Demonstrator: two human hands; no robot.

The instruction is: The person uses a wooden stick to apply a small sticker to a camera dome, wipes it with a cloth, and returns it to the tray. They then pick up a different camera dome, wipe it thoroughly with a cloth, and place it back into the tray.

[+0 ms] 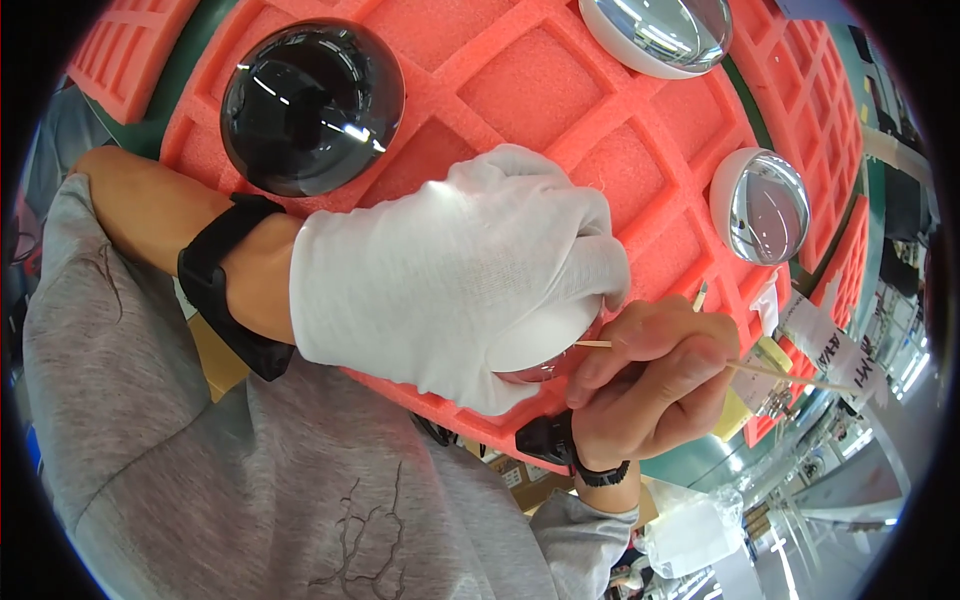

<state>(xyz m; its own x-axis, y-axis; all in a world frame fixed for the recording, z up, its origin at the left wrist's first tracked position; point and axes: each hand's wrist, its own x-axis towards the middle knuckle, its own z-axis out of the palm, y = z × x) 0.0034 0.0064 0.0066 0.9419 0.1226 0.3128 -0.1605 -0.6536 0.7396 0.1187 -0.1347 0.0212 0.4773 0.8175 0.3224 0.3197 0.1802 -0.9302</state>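
Note:
My left hand (465, 270), in a white glove, is closed over a white-and-clear dome (548, 335), held low above the red foam tray. Its palm and fingers hide most of the dome; a white part and a clear, reddish-looking edge show beneath them. My bare right hand (660, 365) pinches a thin wooden stick (770, 373). One end of the stick points left at the dome's edge, though I cannot tell if it touches. The other end runs out to the right. A short pale tip (700, 295) pokes up behind the right hand's knuckles.
The red foam tray (535, 80) has square pockets. A black glossy dome (312, 107) sits at its far left; two clear domes with white rims (660, 35) (760, 207) lie at the far right. Labelled paper (825, 340) and a yellow item (735, 408) are on the right.

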